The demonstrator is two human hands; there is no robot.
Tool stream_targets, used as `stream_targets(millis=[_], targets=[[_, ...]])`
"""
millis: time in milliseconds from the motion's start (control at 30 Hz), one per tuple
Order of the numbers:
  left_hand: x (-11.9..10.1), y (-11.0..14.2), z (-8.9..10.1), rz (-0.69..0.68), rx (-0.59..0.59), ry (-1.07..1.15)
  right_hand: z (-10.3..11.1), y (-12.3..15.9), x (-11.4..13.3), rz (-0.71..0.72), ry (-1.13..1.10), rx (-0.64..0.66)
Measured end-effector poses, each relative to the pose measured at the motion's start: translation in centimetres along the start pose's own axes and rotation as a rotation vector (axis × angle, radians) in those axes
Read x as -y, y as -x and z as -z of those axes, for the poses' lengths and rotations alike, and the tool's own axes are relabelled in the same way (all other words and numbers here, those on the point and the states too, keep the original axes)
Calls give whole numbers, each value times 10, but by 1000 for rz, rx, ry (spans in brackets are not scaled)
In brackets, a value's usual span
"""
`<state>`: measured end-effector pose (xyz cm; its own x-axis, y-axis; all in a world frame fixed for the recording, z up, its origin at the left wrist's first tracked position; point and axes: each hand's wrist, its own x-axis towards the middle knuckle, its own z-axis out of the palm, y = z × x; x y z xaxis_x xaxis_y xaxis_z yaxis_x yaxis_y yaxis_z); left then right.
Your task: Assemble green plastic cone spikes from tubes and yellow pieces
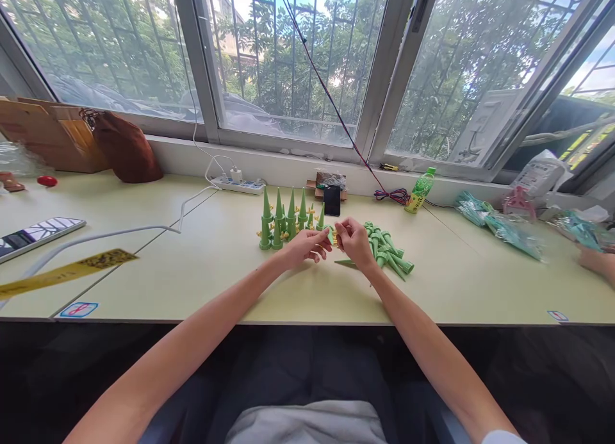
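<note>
My left hand (307, 246) is pinched on a green plastic spike (330, 235), cone-shaped and partly covered by the fingers. Close beside it, my right hand (354, 242) has its fingers pressed together at the spike's side. A bit of yellow shows by the right fingertips, but what they hold is too small to make out. Behind my left hand, several green spikes (266, 207) stand upright in rows with small yellow fittings on them. To the right of my right hand, more green spikes (391, 255) lie in a loose pile.
Beyond the hands are a black phone (331, 200) against a small box, a power strip (245, 185) and a green bottle (420, 191). A white cable (120, 231) and a large phone (41, 236) lie left. Bagged items (509, 229) and another person's hand (598, 261) are right.
</note>
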<state>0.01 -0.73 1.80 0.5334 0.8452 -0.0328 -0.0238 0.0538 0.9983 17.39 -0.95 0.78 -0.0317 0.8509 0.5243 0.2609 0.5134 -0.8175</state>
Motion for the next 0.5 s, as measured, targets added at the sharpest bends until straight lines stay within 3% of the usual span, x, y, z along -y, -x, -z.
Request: stream_targets(millis=[167, 500], targets=[[2, 1, 1, -59, 8, -57, -1, 0, 0, -36, -32, 17], [2, 1, 0, -230, -35, -279, -2, -2, 4, -306, -419, 124]])
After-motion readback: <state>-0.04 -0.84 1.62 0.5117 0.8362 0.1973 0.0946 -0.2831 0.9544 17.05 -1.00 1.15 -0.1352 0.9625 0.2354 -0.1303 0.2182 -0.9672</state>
